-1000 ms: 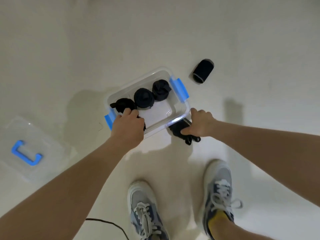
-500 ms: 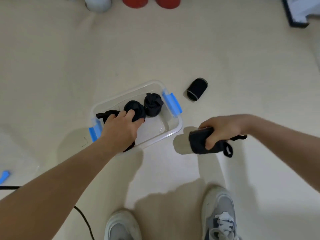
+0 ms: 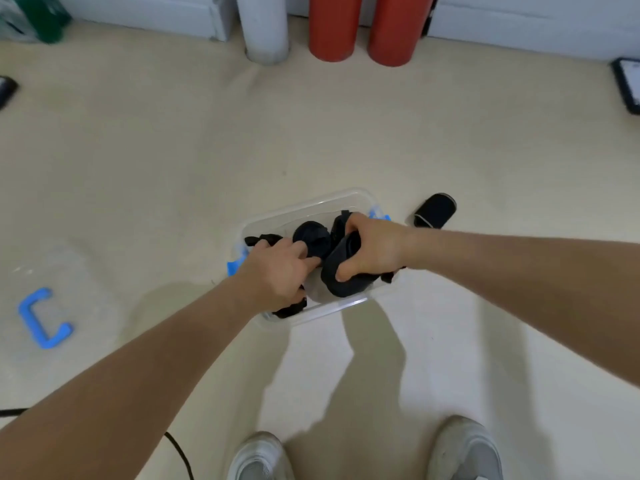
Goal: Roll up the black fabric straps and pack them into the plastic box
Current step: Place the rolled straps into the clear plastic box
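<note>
- Gripping a rolled black fabric strap (image 3: 341, 275), the right hand (image 3: 374, 244) holds it inside the clear plastic box (image 3: 304, 207).
- Left hand (image 3: 277, 271) curls over another strap (image 3: 290, 308) there.
- One black roll (image 3: 434, 211) lies outside on the floor; nearly done.

Both bare forearms reach forward and down from the near edge, converging at the centre. The left forearm (image 3: 156, 358) runs in from the near left, and the left hand (image 3: 277, 268) lies palm down, knuckles up, its fingers (image 3: 306, 254) bent and pointing to the far right. Black fabric (image 3: 291, 309) shows under the heel of that hand, but whether the fingers grip it cannot be told. The right forearm (image 3: 519, 271) comes in from the right. The right hand (image 3: 370, 247) is just beside the left, curled round a rolled black strap (image 3: 332, 268), thumb on the roll's near side.
</note>
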Action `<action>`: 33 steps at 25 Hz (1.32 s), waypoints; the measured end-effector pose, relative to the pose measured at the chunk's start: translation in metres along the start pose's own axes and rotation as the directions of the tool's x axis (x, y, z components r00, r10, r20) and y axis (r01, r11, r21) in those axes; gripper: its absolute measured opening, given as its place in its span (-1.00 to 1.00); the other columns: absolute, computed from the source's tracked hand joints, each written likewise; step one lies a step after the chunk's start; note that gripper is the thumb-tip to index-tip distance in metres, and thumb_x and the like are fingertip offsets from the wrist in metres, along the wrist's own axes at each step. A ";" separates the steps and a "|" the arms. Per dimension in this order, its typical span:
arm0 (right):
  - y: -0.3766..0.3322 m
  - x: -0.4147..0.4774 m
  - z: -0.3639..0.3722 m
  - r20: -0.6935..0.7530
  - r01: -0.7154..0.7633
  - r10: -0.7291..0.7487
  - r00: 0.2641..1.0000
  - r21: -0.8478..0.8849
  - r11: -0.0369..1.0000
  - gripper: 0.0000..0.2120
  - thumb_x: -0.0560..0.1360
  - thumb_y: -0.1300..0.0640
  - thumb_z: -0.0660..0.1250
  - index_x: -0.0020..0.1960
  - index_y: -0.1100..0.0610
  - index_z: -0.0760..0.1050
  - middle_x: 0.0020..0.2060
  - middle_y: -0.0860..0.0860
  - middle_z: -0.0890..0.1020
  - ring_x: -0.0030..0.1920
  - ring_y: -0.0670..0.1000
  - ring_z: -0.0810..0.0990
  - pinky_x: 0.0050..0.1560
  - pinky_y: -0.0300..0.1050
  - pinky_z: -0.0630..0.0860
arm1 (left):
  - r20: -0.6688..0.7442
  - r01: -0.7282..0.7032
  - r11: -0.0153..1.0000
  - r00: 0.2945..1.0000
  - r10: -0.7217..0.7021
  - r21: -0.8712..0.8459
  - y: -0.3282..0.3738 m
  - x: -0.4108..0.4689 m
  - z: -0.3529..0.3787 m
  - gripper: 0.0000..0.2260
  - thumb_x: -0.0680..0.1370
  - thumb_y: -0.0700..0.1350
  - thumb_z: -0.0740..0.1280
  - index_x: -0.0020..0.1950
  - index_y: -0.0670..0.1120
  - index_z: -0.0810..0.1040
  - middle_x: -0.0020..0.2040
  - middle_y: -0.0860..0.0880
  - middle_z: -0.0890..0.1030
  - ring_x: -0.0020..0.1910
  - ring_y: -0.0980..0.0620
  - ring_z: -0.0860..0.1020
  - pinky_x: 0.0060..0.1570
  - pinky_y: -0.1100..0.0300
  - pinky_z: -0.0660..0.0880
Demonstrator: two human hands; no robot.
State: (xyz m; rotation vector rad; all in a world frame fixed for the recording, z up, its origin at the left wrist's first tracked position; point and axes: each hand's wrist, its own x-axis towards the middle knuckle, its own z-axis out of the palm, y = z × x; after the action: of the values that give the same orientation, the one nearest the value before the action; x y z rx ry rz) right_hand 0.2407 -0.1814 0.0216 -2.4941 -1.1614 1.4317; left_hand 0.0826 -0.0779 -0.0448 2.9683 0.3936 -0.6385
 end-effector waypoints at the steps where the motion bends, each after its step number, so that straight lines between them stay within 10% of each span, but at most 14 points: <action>1: -0.006 0.005 0.008 -0.004 -0.021 0.021 1.000 -0.081 0.996 -0.37 0.35 -0.07 0.52 0.24 0.10 0.26 -0.05 0.08 0.54 -0.19 0.08 0.60 -0.26 -0.04 0.62 | -0.007 0.022 1.000 1.000 -0.022 -0.014 0.000 -0.004 0.003 -0.49 0.54 0.10 0.26 0.48 0.12 0.27 0.27 0.01 0.39 0.27 -0.06 0.35 0.07 0.02 0.33; 11: -0.018 0.044 0.081 -0.103 -0.022 -0.001 0.995 -0.223 0.975 -0.62 0.49 0.09 0.40 0.21 0.23 0.39 0.00 0.09 0.56 0.10 0.13 0.61 -0.12 -0.12 0.42 | 0.004 0.069 0.938 0.997 -0.072 -0.340 0.002 -0.006 0.016 -0.46 0.49 -0.07 0.34 0.46 0.06 0.32 0.27 0.00 0.36 0.22 -0.06 0.33 0.10 -0.01 0.50; 16: -0.004 0.051 0.072 -0.032 0.084 -0.096 0.995 -0.274 0.958 -0.90 0.55 0.22 0.27 -0.01 0.25 0.49 -0.14 0.11 0.58 0.01 0.17 0.61 -0.12 -0.09 0.47 | -0.013 0.116 0.723 0.985 -0.170 -0.681 0.003 0.001 0.005 -0.67 0.57 0.05 0.31 0.33 0.11 0.51 -0.06 0.03 0.55 0.04 -0.01 0.52 0.08 0.03 0.48; 27: 0.025 -0.007 0.044 -0.156 0.268 -0.317 0.935 -0.274 0.924 -0.79 0.55 0.13 0.22 0.16 0.15 0.46 0.00 0.07 0.61 0.06 0.15 0.57 0.01 0.07 0.54 | 0.005 0.263 0.963 0.965 -0.263 -0.065 0.048 0.000 -0.019 -0.80 0.58 -0.17 0.27 0.19 -0.03 0.49 0.16 -0.05 0.51 0.19 -0.08 0.43 0.03 0.07 0.36; 30: 0.066 -0.030 0.003 -0.310 0.267 -0.360 0.880 -0.305 0.914 -0.64 0.54 0.20 0.22 0.33 0.10 0.47 0.12 0.10 0.62 0.14 0.18 0.55 0.10 0.05 0.50 | -0.006 0.239 0.969 0.971 -0.239 0.065 0.061 0.012 -0.061 -0.91 0.54 -0.22 0.23 -0.12 -0.04 0.46 0.02 -0.04 0.57 -0.07 -0.06 0.43 -0.15 0.09 0.33; 33: 0.131 -0.011 -0.028 -0.488 0.169 -0.218 0.845 -0.142 0.975 -0.41 0.47 0.23 0.30 0.49 0.07 0.32 0.32 0.13 0.48 0.36 0.19 0.40 0.32 0.03 0.39 | -0.098 0.115 0.993 0.989 -0.112 0.028 0.076 0.034 -0.099 -0.83 0.54 -0.20 0.20 0.05 -0.04 0.54 0.03 -0.01 0.55 0.04 -0.08 0.47 -0.17 0.10 0.31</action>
State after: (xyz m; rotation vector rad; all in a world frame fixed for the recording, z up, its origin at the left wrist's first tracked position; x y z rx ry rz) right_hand 0.3355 -0.2736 -0.0043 -2.4886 -1.3303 0.6253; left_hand 0.1718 -0.1306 0.0327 3.0338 0.5690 -0.5187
